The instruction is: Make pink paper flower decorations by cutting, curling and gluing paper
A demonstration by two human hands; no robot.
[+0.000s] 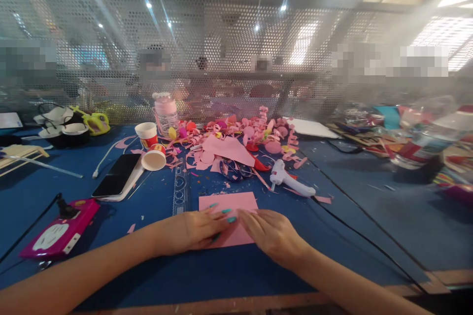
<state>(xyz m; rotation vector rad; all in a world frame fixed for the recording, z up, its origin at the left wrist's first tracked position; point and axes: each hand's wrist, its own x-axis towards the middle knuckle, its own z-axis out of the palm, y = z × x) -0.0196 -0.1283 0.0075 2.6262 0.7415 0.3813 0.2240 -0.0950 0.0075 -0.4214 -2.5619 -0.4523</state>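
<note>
A pink sheet of paper (229, 201) lies flat on the blue tabletop in front of me. My left hand (195, 229) rests on its left part, fingers stretched out with turquoise nails showing. From the other side, my right hand (271, 234) presses its bunched fingertips onto the sheet near the middle, close to the left fingertips. What the right thumb does is partly hidden. Just beyond the sheet, a clear ruler with cut-out shapes (180, 189) lies left, and a white glue gun (291, 181) right.
Pink paper scraps (229, 150) heap up behind the sheet. Paper cups (153, 157), a phone (117, 175) and a magenta power strip (61, 230) are on the left. The glue gun's black cord (365, 236) crosses the right side. A perforated metal screen (221, 34) stands behind.
</note>
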